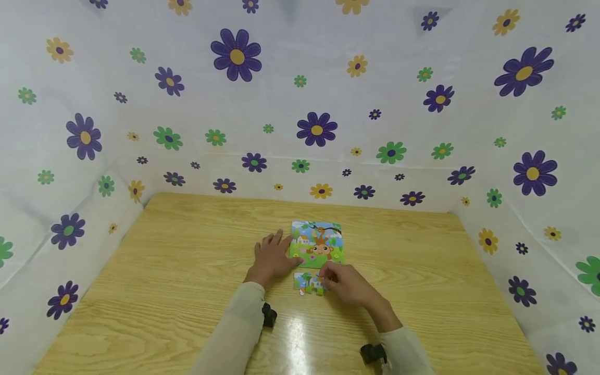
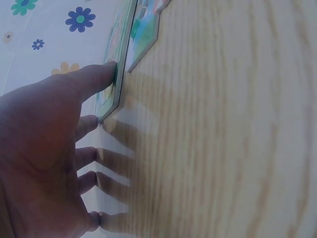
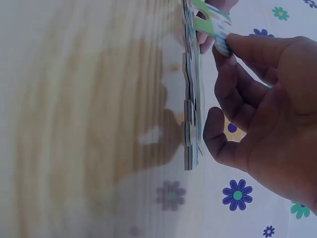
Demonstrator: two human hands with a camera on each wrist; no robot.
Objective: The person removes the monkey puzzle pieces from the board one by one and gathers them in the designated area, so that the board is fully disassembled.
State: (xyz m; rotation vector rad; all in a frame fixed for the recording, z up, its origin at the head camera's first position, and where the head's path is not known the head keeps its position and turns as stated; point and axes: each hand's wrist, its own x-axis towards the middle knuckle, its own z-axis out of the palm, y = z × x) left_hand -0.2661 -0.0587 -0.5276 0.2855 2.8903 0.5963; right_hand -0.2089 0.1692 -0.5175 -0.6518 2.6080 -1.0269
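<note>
A square picture board [image 1: 316, 242] with a cartoon monkey lies on the table. My left hand [image 1: 273, 258] rests at its left side with fingers spread. In the left wrist view, the thumb [image 2: 96, 79] touches the board's edge. Nearer to me, several joined jigsaw pieces [image 1: 300, 279] form a strip showing a tree and sky. Above that strip my right hand [image 1: 348, 284] pinches a jigsaw piece [image 3: 218, 29] between thumb and forefinger, lifted and tilted. Its other fingers are curled loosely. The right fingers partly hide the strip's right end in the head view.
The wooden table [image 1: 197, 234] extends around the board on all sides. White cloth walls [image 1: 281, 88] with printed flowers enclose it at the back, left and right. A black wrist camera [image 1: 269, 315] sits at the left sleeve, and another camera [image 1: 372, 354] at the right.
</note>
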